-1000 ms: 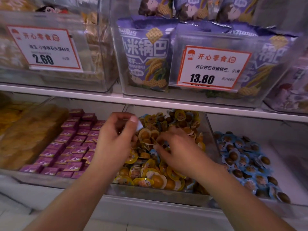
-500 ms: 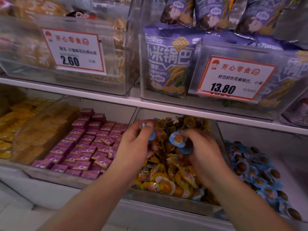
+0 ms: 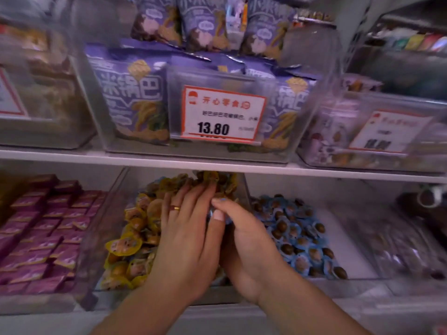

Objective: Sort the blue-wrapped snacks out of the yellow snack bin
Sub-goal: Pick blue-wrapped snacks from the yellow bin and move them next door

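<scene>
The clear bin [image 3: 113, 213] on the lower shelf is piled with yellow-wrapped snacks [image 3: 124, 245]. Both of my hands are down in it, side by side. My left hand [image 3: 188, 238], which wears a ring, lies with straight fingers over the back of the pile. Its thumb presses on a blue-wrapped snack [image 3: 211, 213]. My right hand [image 3: 246, 243] is curled round that same snack from the right; most of the snack is hidden between the hands.
The bin to the right holds blue-wrapped snacks [image 3: 297, 235] on a white floor. Purple packets [image 3: 46, 228] fill the bin on the left. The upper shelf edge [image 3: 145, 160] hangs just above my fingertips, with purple bags and a 13.80 price tag [image 3: 222, 114].
The view has swung left and closer. Both hands dropped from holding blue snacks raised above the pile down into the bin and came together; my left fingers have straightened over the yellow snacks.
</scene>
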Available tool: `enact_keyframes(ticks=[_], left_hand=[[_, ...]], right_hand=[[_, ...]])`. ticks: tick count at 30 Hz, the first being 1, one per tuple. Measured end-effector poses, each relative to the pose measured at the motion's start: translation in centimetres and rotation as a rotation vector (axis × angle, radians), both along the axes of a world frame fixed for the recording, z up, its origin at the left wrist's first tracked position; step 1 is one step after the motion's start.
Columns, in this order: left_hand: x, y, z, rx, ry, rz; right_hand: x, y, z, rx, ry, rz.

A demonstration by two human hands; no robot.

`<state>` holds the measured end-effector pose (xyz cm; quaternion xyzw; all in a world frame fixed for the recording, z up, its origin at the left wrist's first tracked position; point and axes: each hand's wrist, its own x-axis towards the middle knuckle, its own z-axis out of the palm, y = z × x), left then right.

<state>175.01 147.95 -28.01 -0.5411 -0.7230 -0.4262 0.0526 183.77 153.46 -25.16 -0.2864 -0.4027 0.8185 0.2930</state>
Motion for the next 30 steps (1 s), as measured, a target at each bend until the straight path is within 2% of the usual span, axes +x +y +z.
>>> enact_keyframes(ticks=[2,5,7,9,13,16,18,21,23,25,28,30], left_hand=[[0.7,0.2,0.0,-0.01,0.053,-0.064],[1.5,0.5,0.2,0.015,-0.048,-0.204],[1.4,0.8,0.3,0.023,-0.075,-0.222],[0.6,1.0,0.4,0.003,-0.06,-0.211],[-1.8,0.7,0.1,-0.044,0.044,-0.161],[-3.9,-0.3,0.2,-0.128,0.135,-0.106],[-5.4,-1.2,0.2,-0.208,0.142,-0.099],[-7.0,-2.6,0.3,-0.236,0.135,-0.093],[-7.9,-3.7,0.5,-0.181,0.145,-0.042],[-8.6,-5.0,1.1,-0.085,0.136,0.054],[-10.1,-7.2,1.7,0.067,0.102,0.22],[-11.3,-8.3,1.5,0.066,0.092,0.261]], right_hand=[[1.3,0.6,0.0,0.095,-0.04,-0.088],[3.2,2.6,0.1,0.177,-0.065,-0.184],[5.1,5.0,0.3,0.213,-0.125,-0.268],[7.6,8.1,0.0,0.313,-0.236,-0.315],[12.8,13.1,-2.0,0.512,-0.622,-0.322],[15.2,15.4,-3.2,0.523,-0.757,-0.301],[15.5,16.0,-3.0,0.637,-0.829,-0.376],[14.0,15.1,-2.2,0.799,-0.752,-0.52],[11.9,13.6,-1.6,0.87,-0.638,-0.565],[9.3,11.2,-1.1,1.035,-0.539,-0.555],[4.9,6.5,-1.0,1.278,-0.443,-0.371],[1.9,3.6,-1.3,1.461,-0.439,-0.166]])
